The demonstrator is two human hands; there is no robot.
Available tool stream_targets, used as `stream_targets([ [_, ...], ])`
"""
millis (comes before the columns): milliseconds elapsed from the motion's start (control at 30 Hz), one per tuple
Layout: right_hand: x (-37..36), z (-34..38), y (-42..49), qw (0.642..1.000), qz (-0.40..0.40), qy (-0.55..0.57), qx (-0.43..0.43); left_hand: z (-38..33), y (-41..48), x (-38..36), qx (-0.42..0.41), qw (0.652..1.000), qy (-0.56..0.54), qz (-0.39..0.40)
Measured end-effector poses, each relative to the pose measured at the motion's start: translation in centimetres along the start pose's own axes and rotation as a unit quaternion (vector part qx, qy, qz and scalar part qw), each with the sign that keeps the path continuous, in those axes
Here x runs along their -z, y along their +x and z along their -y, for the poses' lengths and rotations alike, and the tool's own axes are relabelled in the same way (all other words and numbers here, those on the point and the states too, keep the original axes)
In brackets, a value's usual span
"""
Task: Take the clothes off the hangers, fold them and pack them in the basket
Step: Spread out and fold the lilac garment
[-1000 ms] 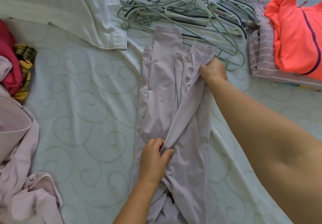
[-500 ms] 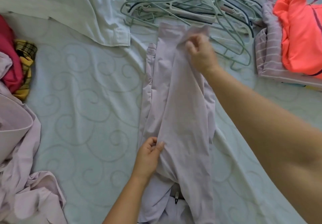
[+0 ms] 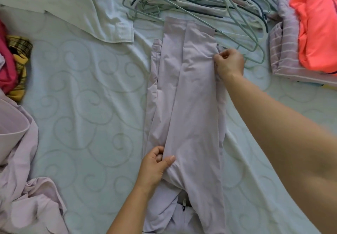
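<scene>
Pale lilac trousers [image 3: 191, 91] lie lengthwise on the bed, their legs stacked and pointing away from me, the zip showing near the bottom. My left hand [image 3: 155, 166] pinches the fabric near the crotch fold. My right hand [image 3: 228, 64] pinches the right edge of the top leg close to its far end. A pile of empty hangers [image 3: 200, 2] lies just beyond the trouser hems. No basket is in view.
A white shirt [image 3: 76, 6] lies at the back left. Folded striped and orange garments [image 3: 313, 33] are stacked at the right. Crumpled lilac clothing [image 3: 21, 179] and a red and yellow plaid heap [image 3: 14, 66] sit at the left edge. The bed sheet [image 3: 82, 106] has a swirl pattern.
My right hand carried the upper leg across onto the other leg, smoothed it flat, then slid back to its right edge. My left hand stayed pinching near the crotch.
</scene>
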State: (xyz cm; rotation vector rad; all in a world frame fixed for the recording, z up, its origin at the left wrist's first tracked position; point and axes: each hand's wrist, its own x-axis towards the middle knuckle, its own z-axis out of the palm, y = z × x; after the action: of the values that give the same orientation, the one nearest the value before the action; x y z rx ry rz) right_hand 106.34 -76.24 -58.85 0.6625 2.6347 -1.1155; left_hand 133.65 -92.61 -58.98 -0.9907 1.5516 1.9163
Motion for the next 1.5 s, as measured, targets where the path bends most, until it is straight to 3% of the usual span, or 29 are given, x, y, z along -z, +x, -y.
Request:
stream_targets([
  [133, 1.4, -1.3, -0.2, 0.997, -0.040, -0.061, 0.014, 0.0, -0.2, -0.3, -0.017, 1.000, 0.023, -0.009],
  [233, 0.5, -3.5, -3.8, 0.970, -0.059, -0.104, 0.213, 0.1, -0.5, -0.6, -0.039, 0.998, 0.048, -0.031],
  [300, -0.6, -5.9, -7.1, 0.935, -0.007, -0.173, 0.311, 0.4, -0.5, -0.6, -0.045, 0.997, 0.061, -0.035],
  [367, -1.4, -8.3, -9.5, 0.908, 0.064, -0.266, 0.316, 0.6, -0.9, -0.7, -0.055, 0.994, 0.081, -0.040],
  [467, -1.3, -9.0, -10.2, 0.921, 0.087, -0.259, 0.277, 0.7, -1.9, -0.3, -0.121, 0.976, 0.133, -0.122],
  [533, -0.3, -8.6, -11.0, 0.960, 0.039, -0.145, 0.235, 1.1, -2.5, 0.9, -0.165, 0.940, 0.206, -0.215],
  [600, 1.1, -9.5, -13.0, 0.990, 0.004, 0.003, 0.138, 1.7, -2.8, 2.2, -0.145, 0.928, 0.227, -0.259],
  [700, 3.1, -12.6, -19.3, 0.988, 0.041, 0.138, -0.063, 2.0, -3.5, 2.7, -0.055, 0.954, 0.190, -0.224],
  [800, 3.8, -15.5, -25.6, 0.966, 0.110, 0.161, -0.169, 2.9, -4.2, 2.8, -0.007, 0.961, 0.223, -0.162],
  [967, 3.7, -17.2, -28.4, 0.945, 0.190, 0.142, -0.225, 3.7, -5.8, 3.3, 0.041, 0.980, 0.159, -0.114],
  [1100, 4.9, -16.7, -29.0, 0.925, 0.241, 0.167, -0.240, 3.6, -7.5, 3.3, 0.030, 0.992, 0.076, -0.093],
  [1200, 6.4, -17.0, -31.1, 0.918, 0.268, 0.159, -0.244, 4.7, -9.6, 4.1, 0.029, 0.993, 0.079, -0.088],
  [1367, 9.7, -16.4, -32.9, 0.924, 0.251, 0.160, -0.239, 3.3, -13.3, 5.1, 0.037, 0.993, 0.073, -0.086],
  [1433, 10.8, -14.1, -31.2, 0.916, 0.253, 0.205, -0.236, 1.0, -12.9, 4.3, 0.035, 0.996, 0.022, -0.078],
  [1500, 11.5, -10.7, -28.0, 0.885, 0.282, 0.297, -0.221, -2.8, -10.6, 3.0, 0.052, 0.996, -0.053, -0.045],
])
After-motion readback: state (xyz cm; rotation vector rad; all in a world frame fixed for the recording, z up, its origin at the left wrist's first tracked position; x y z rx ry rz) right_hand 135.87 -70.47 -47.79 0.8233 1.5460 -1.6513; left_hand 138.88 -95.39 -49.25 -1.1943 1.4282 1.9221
